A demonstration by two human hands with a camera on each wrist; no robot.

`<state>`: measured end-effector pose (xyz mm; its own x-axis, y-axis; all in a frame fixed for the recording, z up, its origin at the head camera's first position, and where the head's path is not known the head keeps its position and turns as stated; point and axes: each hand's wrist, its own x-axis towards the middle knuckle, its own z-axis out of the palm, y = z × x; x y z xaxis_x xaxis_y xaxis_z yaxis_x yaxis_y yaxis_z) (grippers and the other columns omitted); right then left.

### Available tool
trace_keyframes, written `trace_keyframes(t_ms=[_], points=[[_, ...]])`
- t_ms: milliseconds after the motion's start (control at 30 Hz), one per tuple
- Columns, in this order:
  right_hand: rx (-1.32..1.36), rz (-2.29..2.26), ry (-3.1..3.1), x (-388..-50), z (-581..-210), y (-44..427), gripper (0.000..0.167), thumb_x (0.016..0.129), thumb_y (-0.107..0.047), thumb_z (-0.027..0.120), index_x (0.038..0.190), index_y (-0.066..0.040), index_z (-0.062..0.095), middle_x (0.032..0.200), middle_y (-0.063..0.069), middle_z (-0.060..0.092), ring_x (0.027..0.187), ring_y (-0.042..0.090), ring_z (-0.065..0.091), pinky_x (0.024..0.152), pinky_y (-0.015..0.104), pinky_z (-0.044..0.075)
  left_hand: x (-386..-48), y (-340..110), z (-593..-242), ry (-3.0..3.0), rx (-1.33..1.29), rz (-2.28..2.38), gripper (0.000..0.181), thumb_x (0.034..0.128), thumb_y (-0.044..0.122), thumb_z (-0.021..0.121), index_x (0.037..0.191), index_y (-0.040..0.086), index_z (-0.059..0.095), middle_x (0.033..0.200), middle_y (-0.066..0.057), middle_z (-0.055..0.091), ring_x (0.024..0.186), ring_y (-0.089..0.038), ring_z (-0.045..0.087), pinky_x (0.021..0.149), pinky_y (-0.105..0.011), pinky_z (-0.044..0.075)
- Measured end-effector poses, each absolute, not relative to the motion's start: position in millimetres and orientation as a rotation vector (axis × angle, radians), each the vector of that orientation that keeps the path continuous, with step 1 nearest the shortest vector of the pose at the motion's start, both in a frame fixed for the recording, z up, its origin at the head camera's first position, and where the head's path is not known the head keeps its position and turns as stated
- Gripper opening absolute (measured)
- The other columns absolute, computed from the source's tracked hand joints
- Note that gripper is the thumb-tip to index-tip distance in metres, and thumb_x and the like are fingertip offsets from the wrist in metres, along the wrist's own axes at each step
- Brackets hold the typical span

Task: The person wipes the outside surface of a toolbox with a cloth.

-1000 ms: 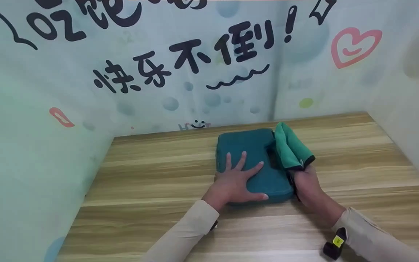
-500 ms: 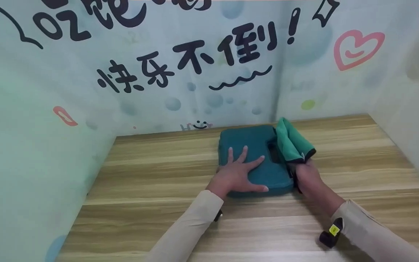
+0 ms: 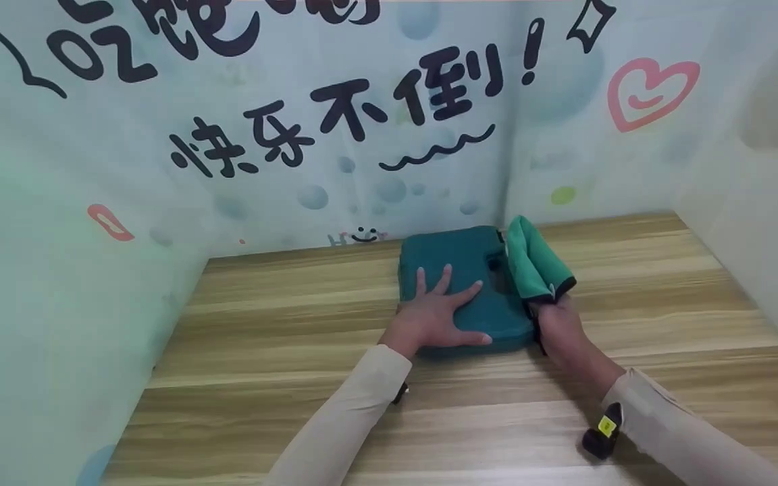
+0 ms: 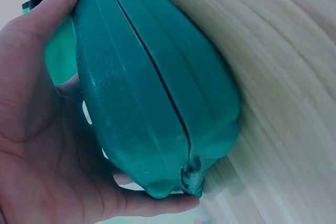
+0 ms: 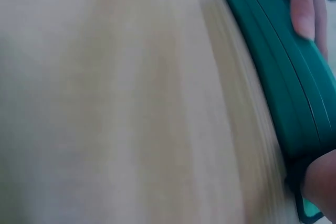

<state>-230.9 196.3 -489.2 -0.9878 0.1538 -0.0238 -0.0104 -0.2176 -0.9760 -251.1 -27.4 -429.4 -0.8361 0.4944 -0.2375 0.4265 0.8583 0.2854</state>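
Observation:
A teal zippered case (image 3: 456, 256) lies on the wooden table near its back edge; its zip seam shows along the side of the case (image 4: 142, 77). My left hand (image 3: 433, 314) rests on top with fingers spread, and in the left wrist view the left hand (image 4: 47, 124) has its little finger or another finger along the case's end. At the case's right side, my right hand (image 3: 564, 334) is under a green cloth-like piece (image 3: 537, 263) with black edging. Its fingers are mostly hidden there. A dark strap (image 5: 298, 177) shows beside the right hand (image 5: 321, 182).
The wood-grain table (image 3: 281, 337) extends around the case. A printed backdrop (image 3: 362, 189) with lettering stands right behind it, and pale panels rise at the left (image 3: 58, 270) and right (image 3: 760, 223).
The case and both hands have shifted slightly away from the person, toward the backdrop. The left hand keeps its spread pose on the case, and the right stays by the green piece.

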Motion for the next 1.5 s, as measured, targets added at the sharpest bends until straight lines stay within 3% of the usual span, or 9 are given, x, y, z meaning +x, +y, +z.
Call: trace_keyframes(t_ms=[333,433,600,667,800,933,1167,1367,1500], points=[[-0.139,2.336,-1.853,-203.6,-488.3,189.0,0.062,0.099,0.010,0.040,0.158,-0.001,0.026,0.153,0.007,0.038,0.136,0.013,0.035,0.111,0.024,0.028,-251.6,-29.6,-425.8,2.719,0.696,0.335,0.095,0.0818,0.081,0.059,0.160,0.047,0.017,0.168,-0.007,-0.008,0.145,-0.049,-0.018,0.101,-0.072,0.033],[-0.217,2.296,-1.929,-193.1,-487.0,187.7,0.056,0.100,0.006,0.040,0.155,0.001,0.029,0.146,0.007,0.041,0.127,0.012,0.038,0.107,0.021,0.031,-251.9,-30.0,-426.3,2.724,0.701,0.330,0.096,0.0818,0.081,0.060,0.161,0.046,0.017,0.168,-0.008,-0.007,0.145,-0.049,-0.017,0.103,-0.071,0.032],[-0.333,2.280,-1.986,-182.4,-486.0,186.3,0.042,0.101,0.000,0.041,0.142,0.001,0.041,0.116,0.010,0.048,0.100,0.019,0.049,0.082,0.024,0.045,-251.5,-31.2,-426.5,2.726,0.707,0.330,0.096,0.0820,0.080,0.060,0.161,0.046,0.018,0.168,-0.009,-0.007,0.145,-0.049,-0.017,0.104,-0.068,0.034],[-0.364,2.283,-1.982,-181.6,-485.3,186.2,0.040,0.101,-0.001,0.041,0.140,0.000,0.042,0.114,0.011,0.048,0.098,0.020,0.050,0.077,0.025,0.046,-251.2,-31.5,-426.0,2.717,0.707,0.335,0.096,0.0821,0.080,0.060,0.161,0.045,0.018,0.168,-0.009,-0.007,0.145,-0.049,-0.018,0.103,-0.067,0.034],[-0.409,2.299,-1.978,-185.2,-482.2,185.0,0.046,0.101,-0.004,0.042,0.147,0.002,0.039,0.129,0.009,0.045,0.113,0.017,0.045,0.091,0.023,0.042,-252.1,-32.7,-426.3,2.717,0.703,0.335,0.096,0.0820,0.079,0.061,0.161,0.045,0.018,0.168,-0.009,-0.006,0.145,-0.049,-0.018,0.104,-0.066,0.034],[-0.401,2.387,-1.897,-193.8,-479.4,181.7,0.057,0.100,-0.001,0.044,0.155,0.002,0.029,0.147,0.006,0.038,0.130,0.012,0.035,0.108,0.021,0.029,-252.6,-34.3,-426.5,2.721,0.697,0.328,0.096,0.0825,0.078,0.063,0.161,0.045,0.019,0.169,-0.009,-0.006,0.146,-0.049,-0.017,0.104,-0.067,0.033],[-0.400,2.442,-1.851,-217.9,-474.2,184.5,0.052,0.093,0.007,0.047,0.144,0.000,0.038,0.132,0.004,0.040,0.121,0.013,0.036,0.105,0.021,0.028,-251.5,-32.7,-424.2,2.710,0.681,0.324,0.096,0.0825,0.077,0.064,0.161,0.046,0.018,0.169,-0.007,-0.007,0.146,-0.047,-0.018,0.102,-0.069,0.034],[-0.346,2.496,-1.930,-243.2,-470.8,198.0,0.056,0.096,0.001,0.052,0.148,-0.001,0.031,0.139,0.004,0.036,0.128,0.015,0.033,0.112,0.027,0.025,-251.5,-28.0,-423.2,2.707,0.677,0.317,0.096,0.0821,0.077,0.065,0.160,0.047,0.018,0.169,-0.006,-0.006,0.146,-0.047,-0.017,0.104,-0.069,0.032],[-0.305,2.493,-2.028,-257.5,-471.4,205.4,0.044,0.098,-0.005,0.054,0.138,-0.004,0.035,0.137,0.005,0.032,0.128,0.018,0.030,0.113,0.031,0.021,-250.9,-25.7,-424.7,2.700,0.670,0.316,0.096,0.0810,0.078,0.064,0.160,0.048,0.018,0.169,-0.005,-0.007,0.147,-0.046,-0.018,0.104,-0.069,0.031]])
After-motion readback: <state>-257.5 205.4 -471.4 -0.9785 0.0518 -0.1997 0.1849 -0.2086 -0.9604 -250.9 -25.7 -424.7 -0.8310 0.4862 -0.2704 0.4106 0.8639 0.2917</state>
